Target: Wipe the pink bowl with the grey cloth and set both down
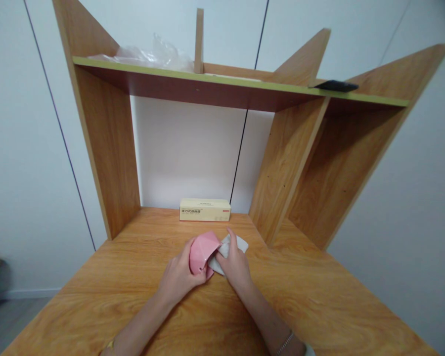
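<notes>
My left hand (180,277) grips a pink faceted bowl (203,249), tilted on its side just above the wooden desk (133,296). My right hand (235,264) is closed on a pale grey cloth (241,243) and presses it against the bowl's open side. Both hands meet at the middle of the desk. The inside of the bowl is hidden from me.
A long cream box with a red end (204,209) lies at the back of the desk against the white wall. Wooden shelf uprights (109,148) flank the desk. Crumpled clear plastic (152,54) and a dark flat object (335,85) rest on the upper shelf.
</notes>
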### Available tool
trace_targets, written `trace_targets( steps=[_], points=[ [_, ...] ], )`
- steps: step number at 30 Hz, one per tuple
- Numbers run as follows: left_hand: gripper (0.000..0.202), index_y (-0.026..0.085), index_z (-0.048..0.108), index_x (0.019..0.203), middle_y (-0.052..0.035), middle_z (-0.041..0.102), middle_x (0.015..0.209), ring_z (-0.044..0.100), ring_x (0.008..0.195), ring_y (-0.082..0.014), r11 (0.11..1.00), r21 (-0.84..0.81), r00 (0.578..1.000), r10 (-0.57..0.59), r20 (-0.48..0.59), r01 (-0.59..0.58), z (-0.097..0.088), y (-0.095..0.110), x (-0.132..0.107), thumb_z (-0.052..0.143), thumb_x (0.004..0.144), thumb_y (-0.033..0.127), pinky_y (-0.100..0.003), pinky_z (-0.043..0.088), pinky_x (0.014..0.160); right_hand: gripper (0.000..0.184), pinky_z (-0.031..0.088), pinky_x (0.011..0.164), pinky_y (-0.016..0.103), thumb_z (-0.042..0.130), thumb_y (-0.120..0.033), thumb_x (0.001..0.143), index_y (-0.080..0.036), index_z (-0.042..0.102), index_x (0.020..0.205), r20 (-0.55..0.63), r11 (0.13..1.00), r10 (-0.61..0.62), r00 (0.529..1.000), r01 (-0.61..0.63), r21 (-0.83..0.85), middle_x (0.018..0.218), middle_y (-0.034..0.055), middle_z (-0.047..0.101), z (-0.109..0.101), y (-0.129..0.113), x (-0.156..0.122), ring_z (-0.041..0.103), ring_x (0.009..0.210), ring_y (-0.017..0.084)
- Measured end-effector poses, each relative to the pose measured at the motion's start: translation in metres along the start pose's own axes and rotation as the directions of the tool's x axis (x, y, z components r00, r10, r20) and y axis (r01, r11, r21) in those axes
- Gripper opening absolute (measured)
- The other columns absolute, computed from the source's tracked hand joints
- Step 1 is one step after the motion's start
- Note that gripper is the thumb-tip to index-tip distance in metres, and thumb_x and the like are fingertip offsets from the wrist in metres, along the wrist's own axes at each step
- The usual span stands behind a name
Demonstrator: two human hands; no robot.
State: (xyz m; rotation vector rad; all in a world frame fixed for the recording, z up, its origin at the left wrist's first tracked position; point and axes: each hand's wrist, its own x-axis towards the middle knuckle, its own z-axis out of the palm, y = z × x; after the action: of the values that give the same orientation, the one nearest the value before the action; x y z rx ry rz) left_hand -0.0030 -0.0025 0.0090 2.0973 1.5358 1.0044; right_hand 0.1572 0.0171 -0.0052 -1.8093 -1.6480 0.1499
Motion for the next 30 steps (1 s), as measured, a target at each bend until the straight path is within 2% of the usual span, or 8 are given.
trace_targets(
  steps=[3,8,11,17,21,25,27,30],
  points=[
    [0.066,0.019,0.036,0.127,-0.0095,0.061,0.110,0.060,0.094,-0.0261,0.999,0.045,1.000,0.008,0.004,-0.008,-0.001,0.000,0.001,0.058,0.067,0.037,-0.033,0.045,0.079,0.062,0.038,0.059,0.026,0.050,-0.030,0.077,-0.017,0.027,0.133,0.032,0.999,0.001,0.999,0.001,-0.054,0.084,0.0082,0.065,-0.001,-0.002,0.000,0.062,0.075,0.022],
    [0.066,0.017,0.037,0.128,-0.0088,0.064,0.103,0.062,0.086,-0.0247,0.997,0.062,0.997,0.043,0.059,-0.047,-0.009,0.005,0.002,0.055,0.068,0.038,-0.031,0.047,0.072,0.062,0.040,0.067,0.028,0.051,-0.028,0.076,-0.019,0.028,0.133,-0.068,0.984,-0.150,0.986,0.142,-0.109,0.088,0.0077,0.064,-0.010,-0.004,-0.002,0.059,0.085,0.023],
    [0.068,0.018,0.039,0.127,-0.0087,0.063,0.106,0.062,0.086,-0.0242,0.993,0.055,0.993,0.102,0.065,-0.105,-0.010,0.004,0.001,0.057,0.066,0.038,-0.031,0.047,0.074,0.064,0.041,0.066,0.029,0.050,-0.028,0.076,-0.018,0.026,0.134,-0.004,0.990,-0.129,0.992,0.129,-0.063,0.086,0.0079,0.065,-0.010,-0.003,-0.003,0.060,0.082,0.025],
    [0.070,0.021,0.029,0.132,-0.0090,0.053,0.122,0.055,0.102,-0.0244,0.993,-0.066,0.994,0.104,0.023,-0.102,-0.006,-0.006,0.002,0.055,0.072,0.043,-0.034,0.044,0.084,0.057,0.044,0.071,0.029,0.046,-0.023,0.076,-0.019,0.031,0.131,-0.011,0.962,-0.026,1.000,0.028,0.272,0.091,0.0070,0.064,0.001,0.004,0.000,0.060,0.083,0.021],
    [0.086,0.017,0.017,0.135,-0.0140,0.046,0.127,0.048,0.110,-0.0273,0.976,-0.187,0.994,0.111,-0.020,-0.113,0.001,-0.009,0.003,0.062,0.067,0.043,-0.039,0.040,0.089,0.047,0.040,0.086,0.031,0.044,-0.025,0.076,-0.015,0.042,0.122,-0.115,0.829,0.048,0.992,0.025,0.559,0.109,0.0093,0.059,0.013,0.006,0.004,0.053,0.102,0.020],
    [0.085,0.015,0.012,0.135,-0.0118,0.058,0.108,0.058,0.090,-0.0219,0.928,-0.349,0.990,0.138,-0.010,-0.133,0.014,-0.012,0.003,0.062,0.070,0.037,-0.033,0.047,0.077,0.038,0.042,0.085,0.031,0.047,-0.027,0.073,-0.016,0.049,0.109,-0.061,0.672,0.014,0.998,0.036,0.740,0.102,0.0069,0.061,0.024,0.005,0.004,0.056,0.096,0.020],
    [0.082,0.014,0.012,0.135,-0.0090,0.061,0.097,0.061,0.076,-0.0183,0.920,-0.378,0.994,0.108,-0.016,-0.106,0.017,-0.015,0.003,0.060,0.071,0.037,-0.030,0.049,0.068,0.040,0.044,0.080,0.030,0.048,-0.026,0.071,-0.016,0.048,0.110,-0.040,0.684,0.000,0.999,0.029,0.729,0.100,0.0070,0.061,0.026,0.003,0.003,0.057,0.090,0.019],
    [0.079,0.015,0.020,0.133,-0.0084,0.062,0.098,0.061,0.077,-0.0191,0.957,-0.277,0.996,0.073,-0.060,-0.087,0.012,-0.015,0.004,0.060,0.069,0.037,-0.031,0.049,0.070,0.049,0.045,0.072,0.029,0.050,-0.026,0.070,-0.016,0.043,0.118,-0.053,0.817,0.032,0.998,0.004,0.576,0.097,0.0073,0.061,0.021,0.002,0.003,0.059,0.083,0.019]
  ],
)
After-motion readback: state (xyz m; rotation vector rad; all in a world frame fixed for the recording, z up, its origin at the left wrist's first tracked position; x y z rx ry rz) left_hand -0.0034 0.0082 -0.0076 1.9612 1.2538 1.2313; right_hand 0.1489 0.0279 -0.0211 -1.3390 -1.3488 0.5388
